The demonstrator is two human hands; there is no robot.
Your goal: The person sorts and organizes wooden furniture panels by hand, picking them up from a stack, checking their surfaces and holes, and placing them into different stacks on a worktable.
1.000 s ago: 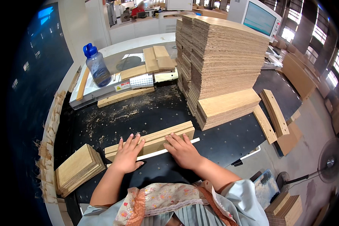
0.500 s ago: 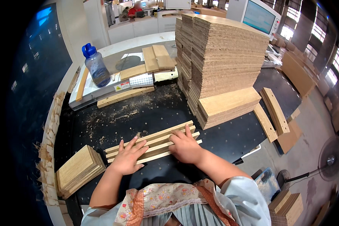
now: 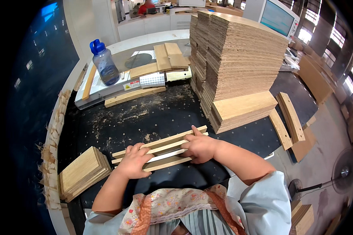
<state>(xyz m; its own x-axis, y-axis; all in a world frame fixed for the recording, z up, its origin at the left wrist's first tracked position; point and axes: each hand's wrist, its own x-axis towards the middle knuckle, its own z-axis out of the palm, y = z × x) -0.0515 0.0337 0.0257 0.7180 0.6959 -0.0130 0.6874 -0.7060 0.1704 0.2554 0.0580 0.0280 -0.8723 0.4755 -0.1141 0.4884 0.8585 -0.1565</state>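
Observation:
Several narrow wooden boards (image 3: 169, 147) lie side by side in front of me on the black perforated table, most standing on their long edges with gaps between them. The nearest board tilts and shows part of its broad face. My left hand (image 3: 135, 161) reaches over their left part, its fingers bent over the far boards and its thumb at the near side. At their right end my right hand (image 3: 201, 147) grips the boards, with the index finger stretched along the far one. Palms and fingers hide parts of the boards.
A tall stack of boards (image 3: 243, 58) rises behind my right hand. At the left lies a small board pile (image 3: 82, 170). A blue-capped water bottle (image 3: 106, 66) stands on a grey ledge. Drilled wooden strips (image 3: 290, 117) are at the right; sawdust (image 3: 139, 111) covers part of the table (image 3: 176, 103).
My fingers have bent more tightly around the boards. The boards have shifted together, and the nearest one has tipped. The whole view has moved slightly.

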